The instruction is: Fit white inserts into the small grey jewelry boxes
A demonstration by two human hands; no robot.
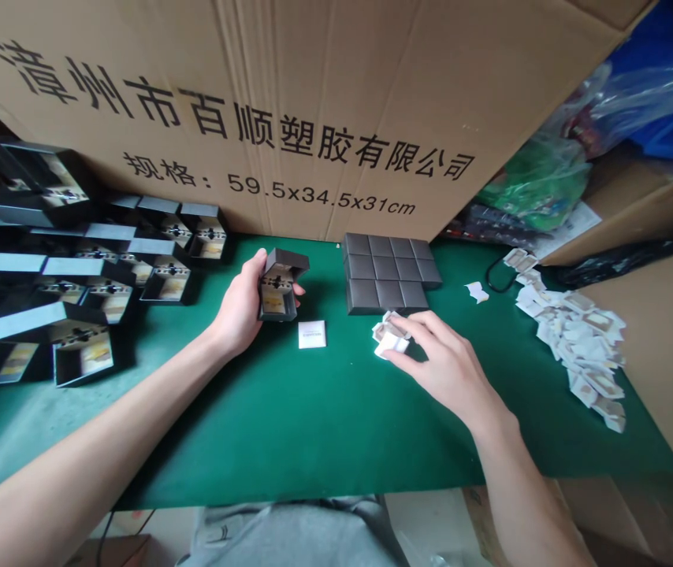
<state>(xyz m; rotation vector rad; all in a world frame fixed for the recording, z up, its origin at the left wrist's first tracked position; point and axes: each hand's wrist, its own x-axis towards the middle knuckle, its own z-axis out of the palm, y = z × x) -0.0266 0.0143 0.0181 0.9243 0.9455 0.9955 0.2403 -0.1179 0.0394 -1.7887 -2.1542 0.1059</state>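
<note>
My left hand [244, 303] grips a small dark grey hinged box [278, 299] with its lid raised. The box's light inside and metal hinge show. Between the thumb and fingers of my right hand [440, 358] is a white folded insert [392, 343], just above or on the table; whether it is one piece or two I cannot tell. A white square card [312, 335] with small print lies between my hands. Behind my right hand sits a block of closed dark grey boxes [387, 268] in rows.
Several open dark boxes [85, 346] crowd the left of the green table [289, 425]. A pile of white inserts [578, 339] lies at the right, with a loose white piece [477, 292] nearby. A large cardboard carton [289, 71] stands along the back. Plastic bags [541, 177] lie behind right.
</note>
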